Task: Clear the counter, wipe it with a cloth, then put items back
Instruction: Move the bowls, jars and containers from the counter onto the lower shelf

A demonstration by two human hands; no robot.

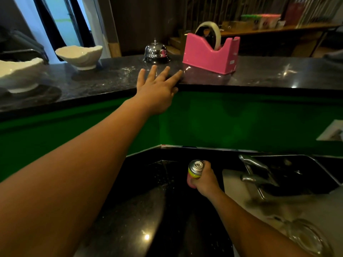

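Note:
My left hand [157, 89] reaches over the raised dark stone counter [259, 75] with its fingers spread, holding nothing. Its fingertips lie just short of a chrome desk bell [156, 52] and next to a pink tape dispenser [210, 52]. Two white bowls [81, 56] [18, 74] stand on the counter to the left. My right hand [206, 179] is low down over the black lower worktop [148, 210], closed around a spray can [194, 170] with a silver top and yellow and pink body.
A green panel [241, 117] fronts the raised counter. To the right sit a sink [297, 175] with a metal tap [254, 171] and a glass dish [308, 236] near the bottom right. Shelves with boxes stand in the far background.

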